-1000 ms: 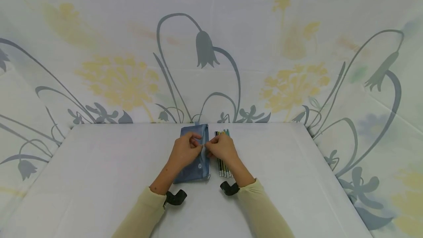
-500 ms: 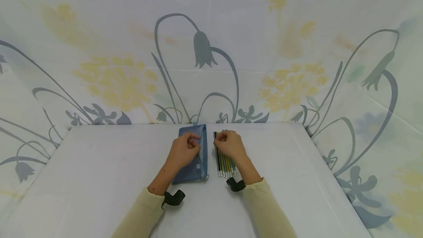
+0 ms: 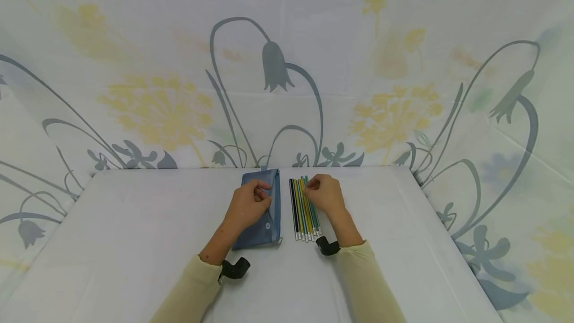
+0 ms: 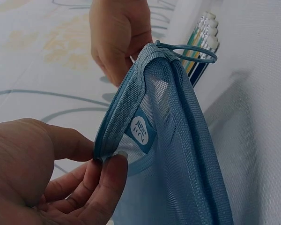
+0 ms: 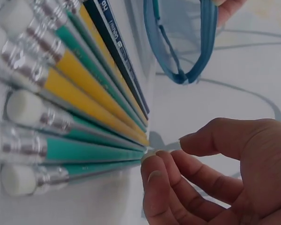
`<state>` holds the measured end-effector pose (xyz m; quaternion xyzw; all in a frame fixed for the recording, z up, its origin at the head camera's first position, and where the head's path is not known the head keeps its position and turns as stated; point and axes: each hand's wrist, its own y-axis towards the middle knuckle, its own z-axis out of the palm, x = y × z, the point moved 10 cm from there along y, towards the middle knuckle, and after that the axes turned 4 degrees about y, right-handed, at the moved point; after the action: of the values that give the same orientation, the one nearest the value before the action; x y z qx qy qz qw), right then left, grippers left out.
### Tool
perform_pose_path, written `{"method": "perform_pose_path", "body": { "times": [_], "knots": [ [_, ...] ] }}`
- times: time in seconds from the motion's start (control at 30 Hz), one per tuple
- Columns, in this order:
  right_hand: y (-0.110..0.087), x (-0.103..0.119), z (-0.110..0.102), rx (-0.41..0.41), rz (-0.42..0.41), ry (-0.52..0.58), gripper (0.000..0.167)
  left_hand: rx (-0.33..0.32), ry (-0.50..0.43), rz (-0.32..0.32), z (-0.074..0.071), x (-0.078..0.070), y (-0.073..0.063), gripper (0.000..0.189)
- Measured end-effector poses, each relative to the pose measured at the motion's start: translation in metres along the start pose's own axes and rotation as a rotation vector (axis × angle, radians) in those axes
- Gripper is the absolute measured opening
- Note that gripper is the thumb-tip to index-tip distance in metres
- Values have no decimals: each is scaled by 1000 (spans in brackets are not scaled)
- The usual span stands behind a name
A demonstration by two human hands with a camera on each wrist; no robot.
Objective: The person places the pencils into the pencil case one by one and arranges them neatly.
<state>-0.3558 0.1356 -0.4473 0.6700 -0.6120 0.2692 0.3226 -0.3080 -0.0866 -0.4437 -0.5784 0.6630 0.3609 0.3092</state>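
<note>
A blue mesh zip pouch lies left of a row of pencils on the white table. My left hand pinches its zipped edge between thumb and fingers, lifting it so the opening gapes in the left wrist view, where a small label shows inside. My right hand hovers at the right side of the pencils, its fingers bent and the thumb apart from them. In the right wrist view the fingertips are right at the far ends of the green and yellow pencils, with nothing held.
A cord loop hangs from the pouch's zip end. White erasers cap the near pencil ends. Behind the white table stands a flower-patterned backdrop. A black wrist camera sits by the left cuff.
My right hand has left the pouch's edge and moved right across the pencils to their right side, uncovering most of the row. The left hand stays on the pouch, nearly still.
</note>
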Motion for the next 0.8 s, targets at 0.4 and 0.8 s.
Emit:
{"method": "perform_pose_path", "body": {
  "times": [0.4, 0.8],
  "knots": [
    [1, -19, -3, 27, 97, -101, 12, -6, 8, 13, -1, -1, 1, 23],
    [0, -33, 0, 42, 165, -146, 18, -1, 5, 12, 0, 1, 1, 24]
  ]
}}
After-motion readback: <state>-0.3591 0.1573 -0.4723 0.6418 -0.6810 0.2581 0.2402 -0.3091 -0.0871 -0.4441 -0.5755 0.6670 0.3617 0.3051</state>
